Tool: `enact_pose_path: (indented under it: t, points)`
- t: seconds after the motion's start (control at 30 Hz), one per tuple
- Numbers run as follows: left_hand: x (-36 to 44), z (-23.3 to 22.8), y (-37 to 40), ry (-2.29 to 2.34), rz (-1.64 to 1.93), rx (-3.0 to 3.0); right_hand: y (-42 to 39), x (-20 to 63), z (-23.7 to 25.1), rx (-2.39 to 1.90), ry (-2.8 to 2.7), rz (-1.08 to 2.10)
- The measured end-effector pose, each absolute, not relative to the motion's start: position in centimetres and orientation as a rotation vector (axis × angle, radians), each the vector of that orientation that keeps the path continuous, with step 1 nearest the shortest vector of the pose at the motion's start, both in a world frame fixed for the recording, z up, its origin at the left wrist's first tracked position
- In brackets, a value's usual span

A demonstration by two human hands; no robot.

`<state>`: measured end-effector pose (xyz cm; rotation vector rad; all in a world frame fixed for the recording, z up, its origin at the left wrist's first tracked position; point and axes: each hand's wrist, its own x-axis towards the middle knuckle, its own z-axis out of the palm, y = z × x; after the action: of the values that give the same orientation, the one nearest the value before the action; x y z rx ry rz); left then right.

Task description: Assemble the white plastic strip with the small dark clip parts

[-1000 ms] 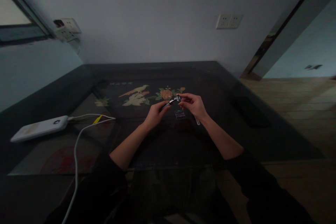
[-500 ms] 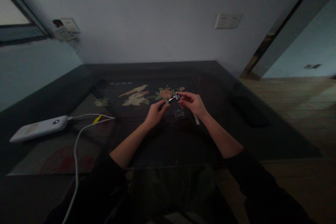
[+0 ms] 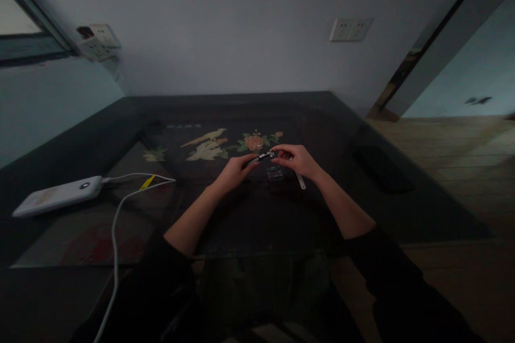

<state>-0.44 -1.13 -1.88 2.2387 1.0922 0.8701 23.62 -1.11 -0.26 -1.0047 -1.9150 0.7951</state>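
My left hand point(image 3: 237, 170) grips the handle of a slim silver-and-black razor point(image 3: 263, 156), which points to the right. The thumb and fingers of my right hand point(image 3: 298, 161) are pinched at the razor's head end. The dim light hides the exact contact and any small part between those fingers. Just below the razor, a small clear plastic case point(image 3: 275, 174) lies on the dark tabletop point(image 3: 249, 214). A thin white strip with a small hole near its end point(image 3: 301, 181) sticks out from beneath my right hand; its other end is covered.
At the left lies a white power bank point(image 3: 60, 195) with a white cable point(image 3: 116, 241) and yellow tag point(image 3: 147, 182) running off the near edge. A dark flat object point(image 3: 384, 169) rests on the right. Behind the table stands a wall with sockets point(image 3: 351, 29).
The razor has tilted to a flatter angle and its head has turned and dropped slightly. Both hands stay on it, the right fingers shifting a little downward.
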Motion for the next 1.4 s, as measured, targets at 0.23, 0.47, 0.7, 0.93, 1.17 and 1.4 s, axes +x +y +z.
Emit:
enact_pose_path:
  t: [0.23,0.47,0.7,0.93,1.17,1.4]
  points:
    - [0.4,-2.0,-1.5,1.081,0.905,2.147,-1.1,22.9,-0.6,-0.965,-1.734,0.889]
    - [1.1,-2.0,-2.1,0.995,0.962,2.011,-2.0,20.5,-1.7,-0.896,-1.457,1.046]
    - [0.9,-1.9,-2.2,1.007,0.944,2.046,-2.0,20.8,-1.0,-0.872,-1.464,1.073]
    - [0.0,-1.9,-1.6,1.153,0.884,2.213,-1.1,22.3,-0.9,-0.961,-1.662,0.974]
    - [-0.2,-1.8,-1.6,1.219,0.805,2.247,-1.2,22.8,-0.5,-1.044,-1.810,0.877]
    - [0.1,-2.0,-1.6,1.114,0.911,2.159,-1.9,22.0,-0.3,-0.971,-1.719,0.963]
